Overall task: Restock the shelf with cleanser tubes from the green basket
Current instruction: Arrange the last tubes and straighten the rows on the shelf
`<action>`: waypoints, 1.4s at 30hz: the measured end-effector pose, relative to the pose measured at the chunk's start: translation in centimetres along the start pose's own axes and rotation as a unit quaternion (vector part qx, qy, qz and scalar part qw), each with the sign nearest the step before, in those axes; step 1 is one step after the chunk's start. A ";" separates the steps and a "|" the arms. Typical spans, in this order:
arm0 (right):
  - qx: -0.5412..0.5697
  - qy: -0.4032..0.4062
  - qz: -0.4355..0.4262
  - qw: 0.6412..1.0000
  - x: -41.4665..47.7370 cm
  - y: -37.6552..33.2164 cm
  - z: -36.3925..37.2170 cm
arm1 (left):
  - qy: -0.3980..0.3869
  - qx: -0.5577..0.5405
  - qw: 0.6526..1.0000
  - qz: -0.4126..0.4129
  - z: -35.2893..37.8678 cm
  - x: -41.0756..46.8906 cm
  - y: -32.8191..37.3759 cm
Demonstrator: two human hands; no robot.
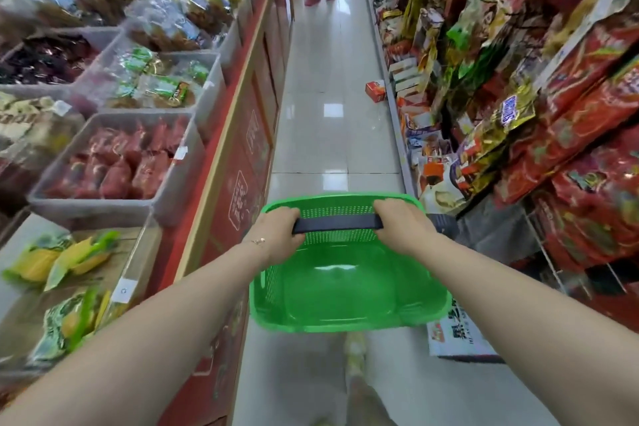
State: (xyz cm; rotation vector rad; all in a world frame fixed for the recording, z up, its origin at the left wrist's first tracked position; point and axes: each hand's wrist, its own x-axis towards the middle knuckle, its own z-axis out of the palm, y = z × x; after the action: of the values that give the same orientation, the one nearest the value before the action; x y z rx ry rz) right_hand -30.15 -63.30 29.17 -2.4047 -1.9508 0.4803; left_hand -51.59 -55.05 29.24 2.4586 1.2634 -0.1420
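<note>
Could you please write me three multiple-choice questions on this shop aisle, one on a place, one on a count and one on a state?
1. Where does the small red box lie?
A in a left-hand bin; B on the floor tiles at the aisle's right edge; C on a top shelf.
2. How many hands grip the dark handle?
A none; B one; C two.
3. What does the green basket hold?
A many tubes; B one bag; C nothing visible.

Answers:
1 B, the box lies on the tiles by the right side.
2 C, the left hand and the right hand both curl round the handle.
3 C, the basket's bare bottom shows.
</note>
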 end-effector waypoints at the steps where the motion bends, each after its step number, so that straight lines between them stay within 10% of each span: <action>1: 0.000 -0.001 -0.001 1.000 1.4 0.3 -0.1 | -0.003 0.000 1.000 -0.002 -0.1 1.3 -0.3; 42: -0.012 -0.086 0.040 0.995 50.9 9.4 2.6 | -0.094 0.033 0.995 0.009 -0.9 51.2 -15.0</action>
State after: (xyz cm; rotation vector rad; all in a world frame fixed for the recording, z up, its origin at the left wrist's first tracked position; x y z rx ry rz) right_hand -12.75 -17.17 13.12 -2.5437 -1.9384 0.6913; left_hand -33.38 -7.65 12.87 2.4456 1.1725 -0.4068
